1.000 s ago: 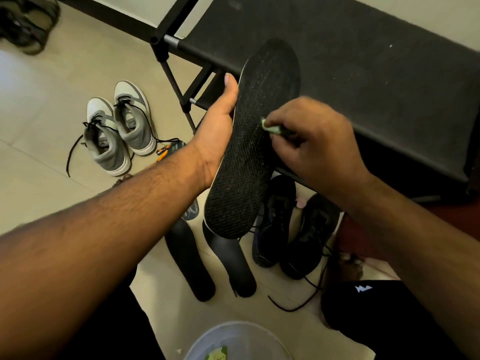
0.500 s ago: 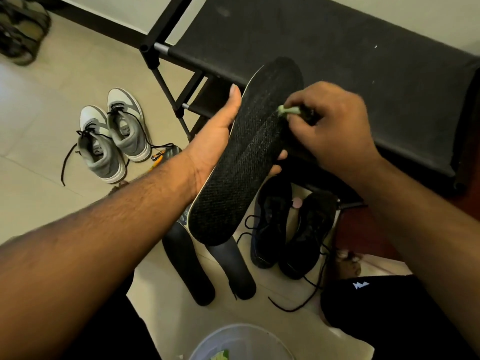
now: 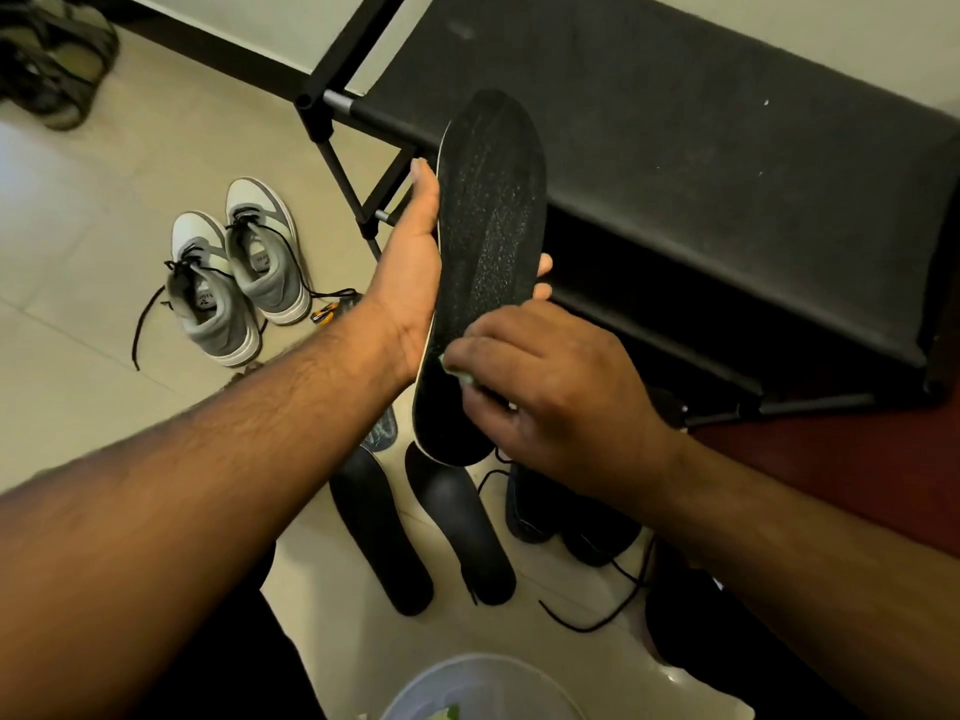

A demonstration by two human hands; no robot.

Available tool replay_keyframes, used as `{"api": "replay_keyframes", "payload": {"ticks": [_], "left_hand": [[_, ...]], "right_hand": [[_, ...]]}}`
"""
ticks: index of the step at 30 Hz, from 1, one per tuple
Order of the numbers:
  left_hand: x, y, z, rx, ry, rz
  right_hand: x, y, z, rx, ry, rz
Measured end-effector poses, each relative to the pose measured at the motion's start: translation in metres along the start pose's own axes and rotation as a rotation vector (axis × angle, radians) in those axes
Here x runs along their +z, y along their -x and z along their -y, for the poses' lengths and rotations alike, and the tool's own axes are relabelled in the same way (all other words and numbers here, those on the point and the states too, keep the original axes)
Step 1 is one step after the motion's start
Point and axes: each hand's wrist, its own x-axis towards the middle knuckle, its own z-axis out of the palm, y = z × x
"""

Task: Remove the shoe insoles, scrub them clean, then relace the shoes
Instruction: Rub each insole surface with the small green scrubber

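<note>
My left hand (image 3: 410,272) holds a black textured insole (image 3: 491,220) upright from behind, fingertips showing past its right edge. My right hand (image 3: 550,387) is closed on a small pale green scrubber (image 3: 460,374) pressed against the insole's lower part. Two more black insoles (image 3: 382,532) (image 3: 460,527) lie side by side on the tiled floor below. A pair of black shoes (image 3: 566,527) with loose laces sits to their right, partly hidden by my right arm. A grey and white pair of sneakers (image 3: 234,272) stands on the floor at left.
A black shoe rack (image 3: 675,148) fills the upper right, its frame legs beside my left hand. A pale basin (image 3: 483,683) sits at the bottom edge. Dark sandals (image 3: 52,59) lie at top left. A small orange item (image 3: 324,314) lies by the sneakers.
My right hand with the scrubber has slid down the insole from its upper part to its lower end. The left hand keeps holding the insole, now more upright.
</note>
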Motion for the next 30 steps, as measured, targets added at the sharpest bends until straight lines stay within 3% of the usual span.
{"api": "replay_keyframes", "payload": {"ticks": [21, 24, 27, 30], "left_hand": [[0.010, 0.007, 0.025, -0.177, -0.022, 0.176], [0.009, 0.005, 0.024, -0.165, -0.060, 0.196], [0.008, 0.005, 0.018, -0.119, -0.074, 0.185], [0.004, 0.005, 0.008, -0.038, 0.005, 0.154]], "right_hand": [[-0.018, -0.010, -0.064, 0.359, 0.152, -0.075], [-0.028, -0.010, -0.080, 0.496, 0.169, -0.106], [-0.037, -0.011, -0.090, 0.670, 0.091, -0.187], [-0.040, -0.016, -0.087, 0.796, -0.156, -0.289]]}}
